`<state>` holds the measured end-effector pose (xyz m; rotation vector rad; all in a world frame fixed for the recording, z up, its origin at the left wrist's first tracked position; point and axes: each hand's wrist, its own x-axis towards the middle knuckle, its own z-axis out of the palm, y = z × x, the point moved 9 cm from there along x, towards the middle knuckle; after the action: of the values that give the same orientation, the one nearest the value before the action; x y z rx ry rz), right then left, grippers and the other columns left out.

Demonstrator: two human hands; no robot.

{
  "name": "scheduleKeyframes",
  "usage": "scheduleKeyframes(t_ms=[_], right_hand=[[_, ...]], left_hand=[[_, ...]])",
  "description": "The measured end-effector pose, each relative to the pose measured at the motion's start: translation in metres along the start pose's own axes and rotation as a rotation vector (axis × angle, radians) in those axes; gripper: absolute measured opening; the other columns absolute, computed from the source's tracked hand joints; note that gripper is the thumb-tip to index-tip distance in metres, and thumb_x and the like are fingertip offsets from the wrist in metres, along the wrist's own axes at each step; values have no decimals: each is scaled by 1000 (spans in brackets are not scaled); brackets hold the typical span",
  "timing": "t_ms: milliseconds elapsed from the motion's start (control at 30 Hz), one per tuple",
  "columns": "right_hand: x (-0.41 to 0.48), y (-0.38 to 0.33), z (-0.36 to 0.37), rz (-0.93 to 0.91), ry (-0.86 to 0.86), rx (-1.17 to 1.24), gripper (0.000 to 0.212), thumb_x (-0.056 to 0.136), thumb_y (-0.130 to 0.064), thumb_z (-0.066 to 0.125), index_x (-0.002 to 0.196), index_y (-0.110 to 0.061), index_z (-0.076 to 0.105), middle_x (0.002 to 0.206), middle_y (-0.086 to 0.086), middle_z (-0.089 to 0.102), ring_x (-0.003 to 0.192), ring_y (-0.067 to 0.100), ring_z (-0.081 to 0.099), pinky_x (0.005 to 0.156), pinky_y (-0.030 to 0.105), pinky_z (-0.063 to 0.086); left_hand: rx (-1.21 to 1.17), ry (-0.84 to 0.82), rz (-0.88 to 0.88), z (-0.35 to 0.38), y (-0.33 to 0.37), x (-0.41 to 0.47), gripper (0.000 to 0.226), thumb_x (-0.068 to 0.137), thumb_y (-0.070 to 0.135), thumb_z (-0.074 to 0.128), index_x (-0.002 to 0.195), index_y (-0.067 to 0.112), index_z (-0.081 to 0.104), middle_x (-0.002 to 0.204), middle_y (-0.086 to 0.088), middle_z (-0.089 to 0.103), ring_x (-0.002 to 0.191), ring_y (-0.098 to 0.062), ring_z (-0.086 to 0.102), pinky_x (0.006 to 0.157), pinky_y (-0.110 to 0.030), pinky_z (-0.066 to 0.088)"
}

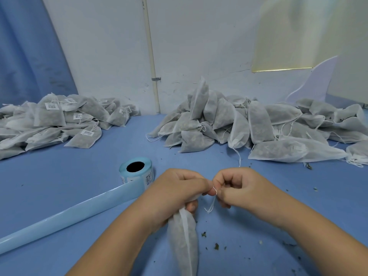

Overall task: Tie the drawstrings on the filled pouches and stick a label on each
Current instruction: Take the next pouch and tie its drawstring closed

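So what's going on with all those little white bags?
A person is tying one pouch shut. The left hand grips its neck while the right hand pinches the white drawstring. A roll of labels stands on the blue table beyond the hands. The pile on the left already has labels; the pile on the right shows none.

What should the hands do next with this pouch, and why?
Probably pull the drawstring snug to close the knot. The left hand grips the pouch by its gathered neck, the right hand pinches the drawstring beside it, and loose ends dangle below, so the tie looks unfinished. No label shows on this pouch; the label roll waits to the left.
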<state>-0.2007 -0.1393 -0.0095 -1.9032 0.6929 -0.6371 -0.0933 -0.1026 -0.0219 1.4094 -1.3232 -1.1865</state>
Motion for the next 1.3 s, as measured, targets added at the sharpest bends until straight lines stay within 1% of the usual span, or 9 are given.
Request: scheduleKeyframes(t_ms=[100,300,433,600,700,800,933,1167,1300], right_hand=[[0,0,2,-3,-6,16,12,68,-17,55,65,-24,64,59,-1,56,62,16,48,65,35,40],[0,-5,-6,-54,90,74,8,69,-27,67,73,-21,65,61,-1,56,61,16,51,63,33,43],[0,-5,-3,-45,88,92,10,70,-23,75,70,-20,66,62,0,51,62,19,41,61,35,36],[0,-6,-15,-57,232,-2,28,65,-30,86,63,-21,60,57,-6,45,55,10,38,51,21,33],[-1,-8,-22,-45,225,28,34,52,-47,82,69,-24,64,59,-6,55,55,12,49,53,22,40],[0,-2,-13,34,118,14,42,53,-52,78,87,-30,69,81,-8,71,62,15,66,57,21,47],[1,4,3,45,57,-58,11,74,-30,80,77,-23,72,67,-5,68,57,12,63,56,17,44],[-8,-9,-36,-33,495,-456,17,76,-29,75,78,-35,59,77,-13,59,61,5,53,59,10,39],[-6,-14,-24,-93,359,-136,14,73,-32,77,69,-26,65,58,-10,54,53,9,46,52,18,39]], left_hand=[[59,55,42,-7,2,1,24,60,41,69,68,18,70,52,-4,50,48,-20,40,61,-38,34],[-207,-47,40,-1,4,0,9,72,19,67,67,12,67,65,-4,55,40,-13,40,46,-23,37],[-264,-45,22,5,2,0,13,79,16,64,67,11,66,62,-4,54,41,-13,41,45,-21,36],[-348,0,-54,1,-7,1,25,89,14,58,66,10,65,62,-5,52,41,-14,41,44,-21,36],[-478,-13,-180,2,-15,0,30,88,16,57,60,11,64,62,-3,51,38,-12,39,41,-20,36],[-602,-69,-265,8,-17,-2,30,87,15,56,58,8,61,59,-2,49,34,-9,37,37,-18,35],[-621,-119,-314,15,-19,-4,32,87,16,53,56,8,60,58,-1,47,34,-8,37,36,-16,34],[-599,-124,-329,17,-19,-5,26,85,16,56,61,10,61,60,1,48,33,-8,37,36,-16,35],[-602,-131,-336,18,-21,-5,26,87,18,56,62,9,60,56,2,48,33,-8,39,37,-16,37]])
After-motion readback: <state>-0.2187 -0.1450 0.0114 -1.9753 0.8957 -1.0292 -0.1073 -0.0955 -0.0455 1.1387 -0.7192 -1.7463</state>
